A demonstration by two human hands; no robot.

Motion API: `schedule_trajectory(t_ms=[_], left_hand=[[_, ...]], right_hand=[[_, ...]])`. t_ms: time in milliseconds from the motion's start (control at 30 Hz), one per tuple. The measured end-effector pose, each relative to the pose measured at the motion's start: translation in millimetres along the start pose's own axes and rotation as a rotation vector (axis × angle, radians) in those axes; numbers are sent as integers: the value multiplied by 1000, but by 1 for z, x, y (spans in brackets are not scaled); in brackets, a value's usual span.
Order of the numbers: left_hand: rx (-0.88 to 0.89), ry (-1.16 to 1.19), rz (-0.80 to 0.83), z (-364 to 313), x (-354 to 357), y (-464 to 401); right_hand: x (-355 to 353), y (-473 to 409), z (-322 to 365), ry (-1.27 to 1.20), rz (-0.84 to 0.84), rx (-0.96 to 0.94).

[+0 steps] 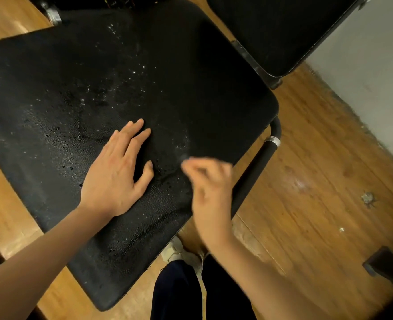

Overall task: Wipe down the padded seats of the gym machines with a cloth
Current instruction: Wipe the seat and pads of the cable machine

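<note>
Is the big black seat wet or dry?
Wet. The padded seat has shiny water droplets beaded around the left hand resting flat on it.

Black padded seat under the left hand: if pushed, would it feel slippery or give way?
Padded seat likely slick: droplets bead across it. Probably yields slightly under the left hand resting flat, being padded. Unlikely to slide; it appears frame-mounted.

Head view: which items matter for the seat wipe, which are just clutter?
Job:
padded seat, wet with droplets
left hand, flat on the seat
right hand, blurred, fingers curled; no cloth visible

Lying about:
second black pad
foam-covered handle
wooden floor
debris
</note>
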State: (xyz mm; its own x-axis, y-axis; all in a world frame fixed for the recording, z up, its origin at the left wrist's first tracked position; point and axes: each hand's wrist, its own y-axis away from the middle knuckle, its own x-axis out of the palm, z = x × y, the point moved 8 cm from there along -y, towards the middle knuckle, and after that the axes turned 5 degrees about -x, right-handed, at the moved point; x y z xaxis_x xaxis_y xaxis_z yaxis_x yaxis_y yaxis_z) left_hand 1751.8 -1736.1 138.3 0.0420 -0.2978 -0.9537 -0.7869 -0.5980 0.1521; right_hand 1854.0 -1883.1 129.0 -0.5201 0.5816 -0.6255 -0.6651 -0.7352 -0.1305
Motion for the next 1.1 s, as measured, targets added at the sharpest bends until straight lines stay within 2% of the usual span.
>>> schedule_trajectory(t_ms=[67, 133, 233, 300, 433, 533, 667, 800, 900, 1033, 1100], left_hand=[[4, 3, 6, -1, 0, 1], [-3, 8, 2, -1, -1, 1], [1, 10, -10, -1, -1, 0], [3, 6, -11, 0, 0, 0], [6, 6, -3, 0, 0, 1], [6, 9, 2, 0, 1, 1], [4, 7, -15, 1, 2, 1], [10, 51, -3, 4, -1, 0], [-43, -2, -36, 25, -20, -3], [-92, -48, -65, 70, -36, -10], [-89, -56, -52, 78, -33, -11]], right_hand=[[4, 17, 16, -49, 176, -195], [3, -14, 1, 6, 198, -256], [-5, -82, -33, 167, -8, -19], [-1, -81, -29, 199, -67, 83], [5, -7, 16, 69, 87, -97], [10, -37, 11, 46, 130, -143], [32, -107, 4, 109, 34, -15], [15, -43, 14, 77, 80, -24], [1, -8, 19, 41, 112, -4], [31, -93, 13, 97, 39, 20], [39, -111, 12, 50, 62, 35]])
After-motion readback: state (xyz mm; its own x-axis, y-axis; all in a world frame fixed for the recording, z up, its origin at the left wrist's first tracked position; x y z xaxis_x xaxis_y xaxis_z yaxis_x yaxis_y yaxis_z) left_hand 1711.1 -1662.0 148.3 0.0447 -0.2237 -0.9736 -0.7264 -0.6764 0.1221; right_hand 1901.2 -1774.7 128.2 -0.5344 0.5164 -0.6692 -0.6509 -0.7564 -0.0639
